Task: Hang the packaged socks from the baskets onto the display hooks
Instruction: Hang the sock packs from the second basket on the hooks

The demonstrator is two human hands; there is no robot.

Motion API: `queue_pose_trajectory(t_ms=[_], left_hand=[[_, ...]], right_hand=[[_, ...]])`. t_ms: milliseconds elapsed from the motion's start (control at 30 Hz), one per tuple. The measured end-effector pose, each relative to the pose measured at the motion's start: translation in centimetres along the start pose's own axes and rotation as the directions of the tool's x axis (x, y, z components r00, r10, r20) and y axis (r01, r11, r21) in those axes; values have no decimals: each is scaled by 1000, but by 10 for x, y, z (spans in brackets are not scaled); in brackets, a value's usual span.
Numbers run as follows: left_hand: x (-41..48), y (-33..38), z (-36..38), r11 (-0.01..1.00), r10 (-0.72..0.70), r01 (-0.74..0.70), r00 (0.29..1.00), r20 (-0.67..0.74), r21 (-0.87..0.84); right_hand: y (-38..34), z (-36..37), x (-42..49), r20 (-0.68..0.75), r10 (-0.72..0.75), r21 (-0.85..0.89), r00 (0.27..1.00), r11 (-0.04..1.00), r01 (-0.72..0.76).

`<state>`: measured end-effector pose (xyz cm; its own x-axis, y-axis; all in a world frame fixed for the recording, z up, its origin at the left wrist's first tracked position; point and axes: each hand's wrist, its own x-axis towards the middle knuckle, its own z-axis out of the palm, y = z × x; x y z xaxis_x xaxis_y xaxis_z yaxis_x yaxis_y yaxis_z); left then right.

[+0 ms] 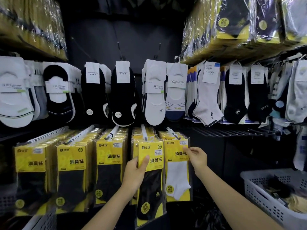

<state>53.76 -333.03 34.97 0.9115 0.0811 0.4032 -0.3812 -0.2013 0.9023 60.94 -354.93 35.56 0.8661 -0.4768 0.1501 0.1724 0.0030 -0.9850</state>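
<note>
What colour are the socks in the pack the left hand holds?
Black socks, in a clear plastic pack with yellow card; head view.

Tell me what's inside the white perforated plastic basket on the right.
The white perforated plastic basket holds a loose heap of dark sock packs and yellow-carded packs; its near wall covers whatever lies deeper.

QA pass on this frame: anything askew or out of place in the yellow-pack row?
The black-sock pack in the left hand sits lower than its row and tilted. Nothing else stands out.
</note>
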Motion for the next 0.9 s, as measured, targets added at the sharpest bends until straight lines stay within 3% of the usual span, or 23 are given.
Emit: queue_pose_trajectory(t_ms=[67,133,233,333,400,600,700,900], left_hand=[[-1,1,6,1000,4,-5,1000,19,7],[-1,-1,12,1000,8,-8,999,40,3],[-2,-6,23,1000,-13,14,998,65,-19],[-3,-10,34,999,-37,40,995,96,-27],[-5,-10,43,998,-38,44,992,121,-44],[-4,-2,68,993,-99,111,977,191,-52],[0,6,79,994,-105,110,962,252,-8],[9,15,86,988,-129,145,963,236,-51]], right_hand=[[3,0,-4,-159,26,15,987,1000,-24],[4,1,-10,-144,38,62,989,998,-29],[5,0,-28,80,40,125,996,991,-50],[3,-3,-52,361,6,156,932,985,-67],[5,-4,-62,443,-18,150,896,987,-54],[8,-22,-62,162,-38,168,986,986,10],[5,-29,-53,10,-108,143,994,984,106],[-13,-20,-31,50,-236,53,971,971,233]])
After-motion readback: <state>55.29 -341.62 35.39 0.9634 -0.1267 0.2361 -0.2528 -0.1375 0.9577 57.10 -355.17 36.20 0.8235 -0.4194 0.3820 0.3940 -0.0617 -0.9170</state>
